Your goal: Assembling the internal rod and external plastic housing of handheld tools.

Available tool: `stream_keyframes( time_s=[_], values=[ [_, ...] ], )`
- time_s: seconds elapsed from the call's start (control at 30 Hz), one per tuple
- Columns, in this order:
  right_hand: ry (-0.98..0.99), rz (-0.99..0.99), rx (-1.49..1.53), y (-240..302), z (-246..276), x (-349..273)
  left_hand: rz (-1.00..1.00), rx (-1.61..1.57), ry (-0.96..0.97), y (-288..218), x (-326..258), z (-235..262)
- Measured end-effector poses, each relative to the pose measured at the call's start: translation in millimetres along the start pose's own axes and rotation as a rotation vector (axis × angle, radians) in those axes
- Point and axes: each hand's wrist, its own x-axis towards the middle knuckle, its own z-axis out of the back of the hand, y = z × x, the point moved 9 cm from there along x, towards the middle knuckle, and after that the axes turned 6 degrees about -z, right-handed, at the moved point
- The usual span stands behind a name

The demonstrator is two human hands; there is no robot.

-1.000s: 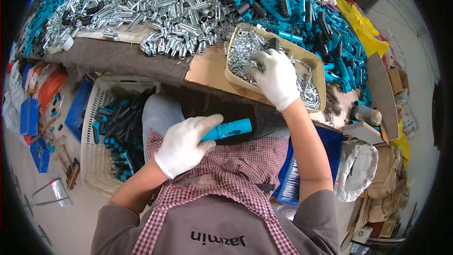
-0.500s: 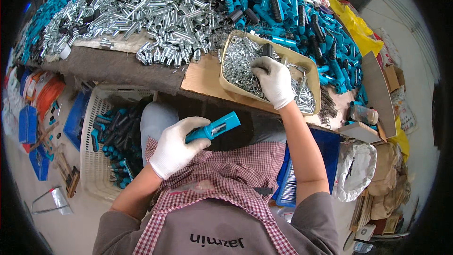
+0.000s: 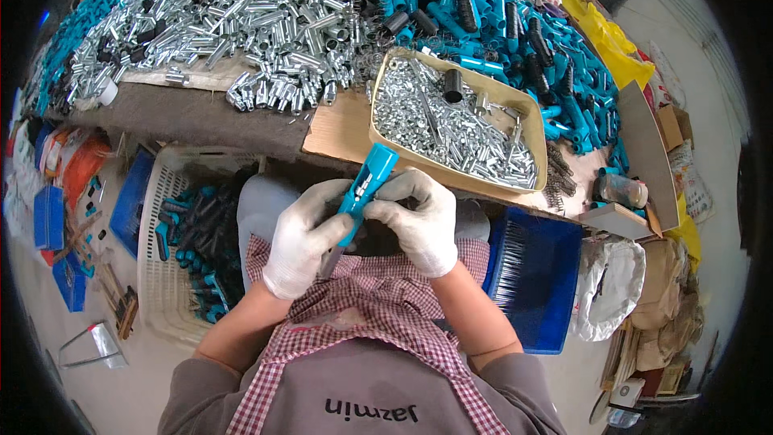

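In front of my apron, my left hand (image 3: pixel 302 238) is wrapped round a teal plastic handle housing (image 3: pixel 377 167), a hollow tube tilted with its wide end up and away from me. Small metal pieces show in a slot along its side. My right hand (image 3: pixel 420 221) has thumb and forefinger pinched against the housing's right side; what the fingertips hold, if anything, is too small to make out. Both hands wear white gloves. Just beyond them, a cream tray (image 3: pixel 539 137) holds many small metal parts, and a black cylinder (image 3: pixel 453 86) stands among them.
Metal sleeves (image 3: pixel 266 16) and teal housings (image 3: pixel 515 40) lie heaped across the bench. A white plastic basket (image 3: pixel 157 274) of teal and black pieces stands at my left. By my right leg is a blue bin (image 3: pixel 551 298) with thin metal rods. Springs (image 3: pixel 558 177) lie right of the tray.
My right hand has come back from the tray to the housing. My left hand has turned the housing more upright, its wide end now pointing away from me.
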Motion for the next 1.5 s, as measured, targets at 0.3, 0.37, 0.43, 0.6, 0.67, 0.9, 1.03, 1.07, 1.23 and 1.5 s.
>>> stream_keyframes(
  time_s=[0.3, 0.37, 0.43, 0.6, 0.67, 0.9, 1.03, 1.07, 1.23, 1.5],
  values=[
    [0.052, -0.182, 0.426, -37.9, -9.9, -3.1, -0.141, 0.111, -0.085, -3.9, -1.5, -2.6],
    [0.133, -0.278, 0.659, -35.0, -20.7, -8.1, -0.099, 0.104, -0.031, -1.3, -1.2, -3.2],
    [0.197, -0.328, 0.662, -33.9, -20.2, -8.4, -0.042, 0.058, 0.025, -1.6, 0.7, -4.6],
    [0.154, -0.3, 0.511, -30.2, -10.5, -7.0, 0.078, -0.051, 0.122, 5.5, 1.4, -14.2],
    [0.136, -0.242, 0.348, -18.4, -6.5, -5.4, 0.086, -0.064, 0.144, 8.7, 0.7, -18.5],
    [0.302, 0.139, -0.63, 47.6, 12.6, 45.6, 0.132, -0.442, 0.085, 15.4, -0.1, -17.2],
    [-0.347, 0.173, -1.083, 44.5, 110.1, 134.5, 0.134, -0.431, 0.05, 16.1, -2.4, -12.1],
    [-0.367, 0.053, -1.209, 25.9, 130.0, 155.4, 0.134, -0.431, 0.065, 16.3, -2.8, -16.5],
    [-0.235, -0.171, -1.229, -12.6, 130.9, 184.1, 0.182, -0.409, 0.021, 19.3, -8.5, -15.1],
    [-0.07, 0.01, 0.143, 5.6, 73.9, 57.2, 0.122, -0.08, 0.184, 20.3, 2.3, -23.2]
  ],
)
